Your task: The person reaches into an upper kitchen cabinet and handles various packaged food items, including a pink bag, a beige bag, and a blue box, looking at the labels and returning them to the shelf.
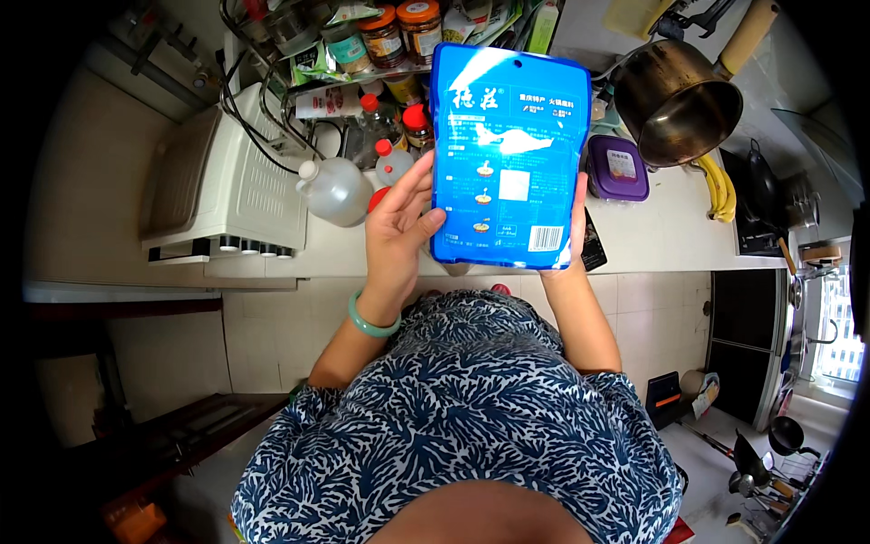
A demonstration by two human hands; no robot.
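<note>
A blue plastic food pouch [506, 156] is held upright before me, its printed side with small pictures and a barcode facing me. My left hand [404, 214] grips its left edge, thumb on the front; a green bangle circles that wrist. My right hand [576, 234] holds the lower right edge, its fingers mostly hidden behind the pouch. Beyond the pouch's right side lie a purple-lidded container [618, 168] and a dark phone [593, 241] on the white counter. A translucent plastic jug [334, 192] stands left of my left hand.
A white countertop oven [251, 183] stands at the left. Jars with orange lids [380, 37] fill a rack behind. A metal saucepan [669, 102] hangs at the upper right, above bananas [720, 187] and near a black stove [754, 204]. The counter's front edge runs below my hands.
</note>
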